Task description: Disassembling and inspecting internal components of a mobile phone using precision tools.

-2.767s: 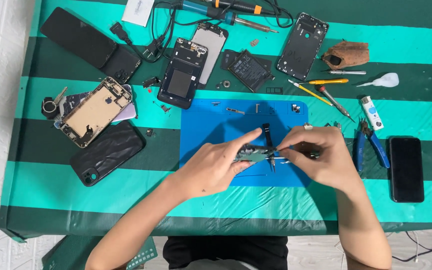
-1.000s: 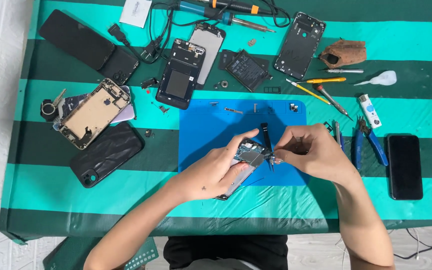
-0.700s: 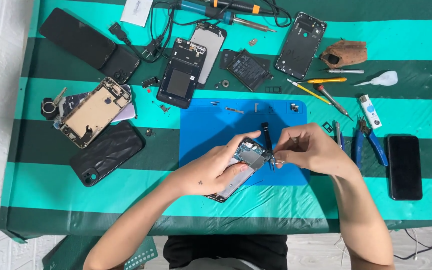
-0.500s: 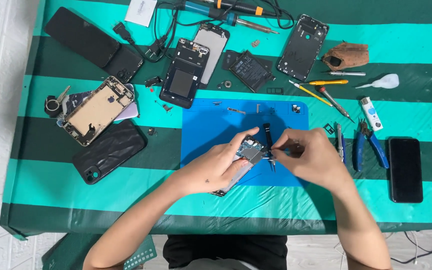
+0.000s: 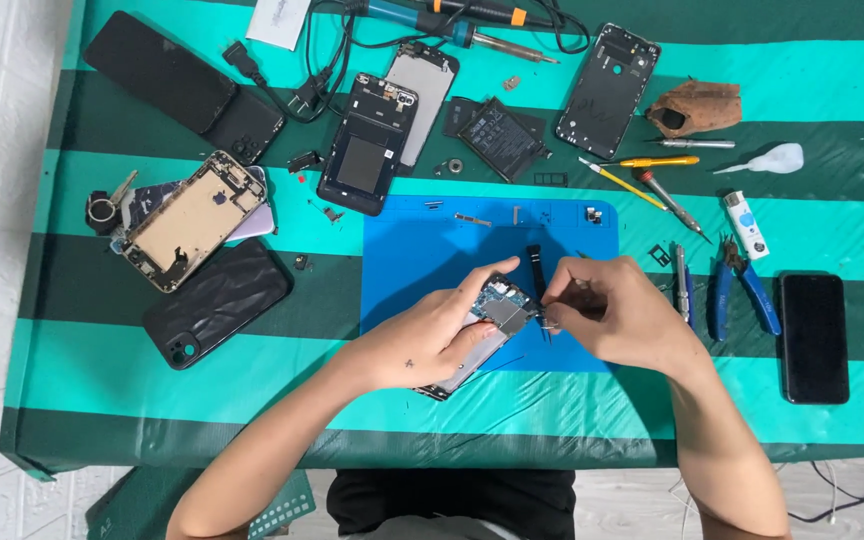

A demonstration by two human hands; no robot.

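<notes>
Tilting up off the blue mat (image 5: 422, 250), the opened phone (image 5: 482, 330) no longer lay flat as it had a few seconds earlier: the left hand (image 5: 422, 340) had lifted its far end and wrapped its fingers around the body. The right hand (image 5: 612, 320) had closed in from the right, fingertips pressed together on a thin dark tool (image 5: 536, 272) at the phone's upper edge. That suggested the work had moved to prying or picking at a part inside. Blue pliers (image 5: 742, 295) lay untouched to the right.
</notes>
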